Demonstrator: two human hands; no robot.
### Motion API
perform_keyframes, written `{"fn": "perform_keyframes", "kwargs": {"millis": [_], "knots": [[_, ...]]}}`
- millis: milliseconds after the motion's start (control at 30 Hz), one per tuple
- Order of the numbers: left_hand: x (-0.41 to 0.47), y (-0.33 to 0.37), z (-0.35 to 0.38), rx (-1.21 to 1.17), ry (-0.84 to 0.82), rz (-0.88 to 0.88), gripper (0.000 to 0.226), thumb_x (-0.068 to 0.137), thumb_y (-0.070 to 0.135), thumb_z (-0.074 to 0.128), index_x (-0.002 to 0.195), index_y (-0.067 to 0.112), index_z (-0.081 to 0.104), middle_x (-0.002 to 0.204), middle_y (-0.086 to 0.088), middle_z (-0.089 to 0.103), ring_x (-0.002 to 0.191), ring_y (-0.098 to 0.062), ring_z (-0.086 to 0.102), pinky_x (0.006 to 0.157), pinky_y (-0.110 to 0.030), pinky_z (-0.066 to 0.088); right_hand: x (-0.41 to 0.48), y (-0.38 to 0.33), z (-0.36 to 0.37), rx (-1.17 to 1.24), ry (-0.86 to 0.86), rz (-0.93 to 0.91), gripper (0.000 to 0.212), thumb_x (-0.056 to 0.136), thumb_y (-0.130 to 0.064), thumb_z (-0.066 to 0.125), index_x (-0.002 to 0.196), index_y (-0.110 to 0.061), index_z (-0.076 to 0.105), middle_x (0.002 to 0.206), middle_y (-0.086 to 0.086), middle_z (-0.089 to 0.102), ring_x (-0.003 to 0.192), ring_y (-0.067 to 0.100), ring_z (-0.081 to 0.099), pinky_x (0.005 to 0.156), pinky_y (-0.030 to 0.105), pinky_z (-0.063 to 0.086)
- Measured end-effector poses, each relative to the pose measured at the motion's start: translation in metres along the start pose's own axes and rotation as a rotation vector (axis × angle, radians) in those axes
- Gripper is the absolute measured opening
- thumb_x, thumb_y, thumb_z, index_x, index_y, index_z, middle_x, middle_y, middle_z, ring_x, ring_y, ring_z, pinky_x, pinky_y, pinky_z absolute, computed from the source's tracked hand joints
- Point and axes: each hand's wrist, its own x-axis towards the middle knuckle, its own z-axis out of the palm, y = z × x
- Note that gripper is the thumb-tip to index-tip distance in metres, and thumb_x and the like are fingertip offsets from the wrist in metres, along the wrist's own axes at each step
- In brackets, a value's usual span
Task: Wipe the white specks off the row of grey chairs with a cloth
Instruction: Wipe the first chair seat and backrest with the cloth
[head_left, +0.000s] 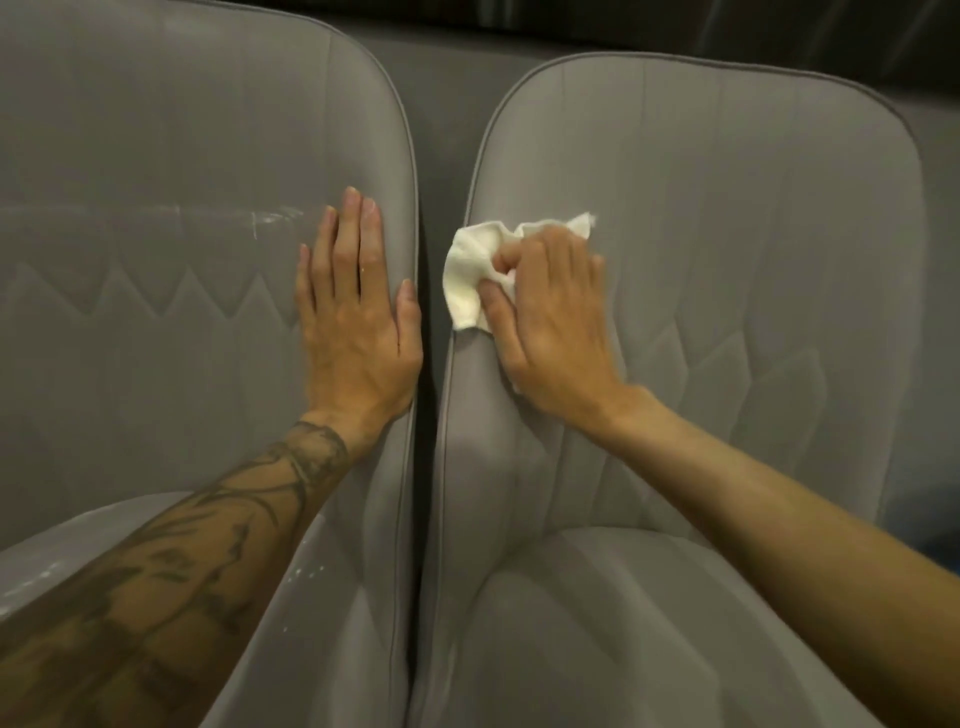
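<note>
Two grey upholstered chairs stand side by side, the left chair (156, 156) and the right chair (727, 208). My left hand (358, 312) lies flat with straight fingers on the right edge of the left chair's backrest. My right hand (550, 322) grips a crumpled white cloth (467, 275) and presses it against the left edge of the right chair's backrest. White smears (270, 218) mark the left backrest just left of my left fingers. White specks (306, 571) dot the left seat, with more along its front left edge (31, 587).
A narrow dark gap (428, 364) runs between the two chairs. Behind the backrests lies a grey surface (447, 104) and a dark strip along the top. The right chair's seat (623, 623) fills the lower middle.
</note>
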Motion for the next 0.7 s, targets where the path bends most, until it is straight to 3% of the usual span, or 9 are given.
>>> {"fn": "perform_keyframes", "kwargs": {"millis": [200,333,400,467,567,700], "knots": [[0.001,0.0,0.001,0.002,-0.008,-0.003,0.068,0.105,0.027,0.042,0.165,0.007,0.018,0.174,-0.011,0.016,0.161,-0.028,0.012,0.128,-0.056,0.016,0.054,0.01,0.011,-0.048,0.251,0.217,0.024,0.098,-0.033,0.051,0.105,-0.011,0.056,0.107,0.009,0.054,0.098,0.025,0.051,0.082,0.038,0.041],[0.001,-0.001,0.002,0.007,0.008,0.0,0.066,0.105,0.028,0.04,0.165,0.006,0.02,0.173,-0.011,0.019,0.16,-0.029,0.015,0.127,-0.056,0.017,-0.062,-0.016,0.019,-0.038,0.004,-0.015,0.026,0.101,-0.026,0.051,0.117,-0.007,0.056,0.113,0.018,0.053,0.101,0.036,0.051,0.088,0.049,0.042],[0.0,0.0,0.002,-0.006,-0.003,-0.005,0.067,0.105,0.029,0.041,0.165,0.007,0.019,0.173,-0.01,0.018,0.16,-0.029,0.014,0.128,-0.055,0.016,-0.121,-0.028,0.016,-0.01,-0.143,-0.096,0.024,0.099,-0.028,0.053,0.117,-0.011,0.052,0.115,0.012,0.049,0.101,0.033,0.049,0.084,0.047,0.042],[0.0,0.001,0.001,-0.007,-0.001,-0.008,0.067,0.105,0.028,0.041,0.165,0.007,0.02,0.173,-0.011,0.018,0.16,-0.029,0.015,0.128,-0.055,0.016,-0.132,-0.03,0.013,-0.003,-0.161,-0.116,0.022,0.098,-0.03,0.055,0.113,-0.015,0.05,0.113,0.007,0.047,0.099,0.028,0.048,0.079,0.044,0.042],[0.001,0.0,0.001,0.001,0.007,-0.002,0.066,0.105,0.027,0.042,0.164,0.006,0.021,0.172,-0.012,0.019,0.16,-0.03,0.016,0.127,-0.055,0.017,-0.062,-0.019,0.015,-0.085,-0.015,-0.031,0.023,0.099,-0.029,0.052,0.111,-0.01,0.058,0.108,0.015,0.054,0.095,0.033,0.051,0.079,0.049,0.043],[0.0,0.0,0.001,0.002,0.002,0.002,0.065,0.107,0.026,0.04,0.165,0.007,0.019,0.173,-0.012,0.017,0.161,-0.029,0.014,0.127,-0.055,0.017,0.029,-0.009,0.016,-0.104,0.215,0.2,0.022,0.097,-0.032,0.053,0.105,-0.011,0.055,0.108,0.011,0.054,0.098,0.028,0.051,0.08,0.044,0.043]]}}
